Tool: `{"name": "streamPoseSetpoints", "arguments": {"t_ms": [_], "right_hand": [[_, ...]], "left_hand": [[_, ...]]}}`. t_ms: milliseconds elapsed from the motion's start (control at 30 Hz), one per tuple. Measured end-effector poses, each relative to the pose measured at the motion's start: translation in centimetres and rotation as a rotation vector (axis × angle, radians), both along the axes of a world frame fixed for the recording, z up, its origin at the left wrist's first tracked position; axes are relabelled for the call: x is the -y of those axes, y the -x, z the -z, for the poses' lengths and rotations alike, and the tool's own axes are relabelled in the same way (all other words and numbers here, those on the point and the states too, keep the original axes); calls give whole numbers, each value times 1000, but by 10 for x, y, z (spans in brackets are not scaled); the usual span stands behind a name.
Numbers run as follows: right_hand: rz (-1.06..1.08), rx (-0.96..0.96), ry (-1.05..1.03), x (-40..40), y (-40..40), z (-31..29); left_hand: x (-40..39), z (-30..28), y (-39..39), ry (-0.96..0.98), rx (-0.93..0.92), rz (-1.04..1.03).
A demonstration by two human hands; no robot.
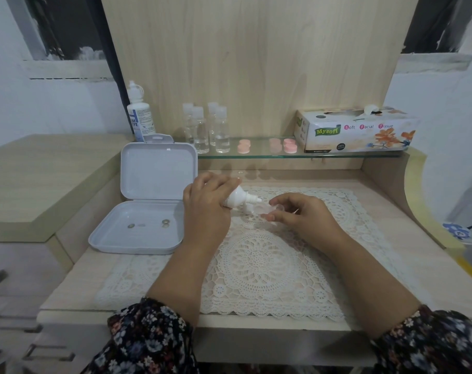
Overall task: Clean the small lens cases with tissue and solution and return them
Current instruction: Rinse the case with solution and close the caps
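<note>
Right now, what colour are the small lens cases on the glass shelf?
Pink: the lens cases on the glass shelf, clearest in the head view.

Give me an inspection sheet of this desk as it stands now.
Surface: wooden desk with a lace mat in the middle.
Job's things: small white solution bottle tipped nozzle-first toward a small clear lens case; tissue box and pink lens cases on the glass shelf.
Clutter: open white box holding small bits; large solution bottle; four clear bottles.
Hands: left hand grips the small bottle; right hand pinches the clear case in its fingers.
Cables: nothing seen.
Surroundings: wood back panel, white walls, drawers at left.
</note>
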State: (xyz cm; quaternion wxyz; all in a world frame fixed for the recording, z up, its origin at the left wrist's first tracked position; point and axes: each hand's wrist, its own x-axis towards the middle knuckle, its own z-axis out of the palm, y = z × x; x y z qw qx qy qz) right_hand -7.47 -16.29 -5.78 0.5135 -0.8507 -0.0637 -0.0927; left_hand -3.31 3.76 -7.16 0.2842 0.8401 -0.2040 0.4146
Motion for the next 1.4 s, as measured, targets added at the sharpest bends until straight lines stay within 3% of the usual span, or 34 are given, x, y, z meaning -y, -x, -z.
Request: {"name": "streamPoseSetpoints", "arguments": {"t_ms": [1400], "right_hand": [[-49, -35, -44, -4, -6, 4]], "left_hand": [[10, 1, 3, -126, 53, 16]]}}
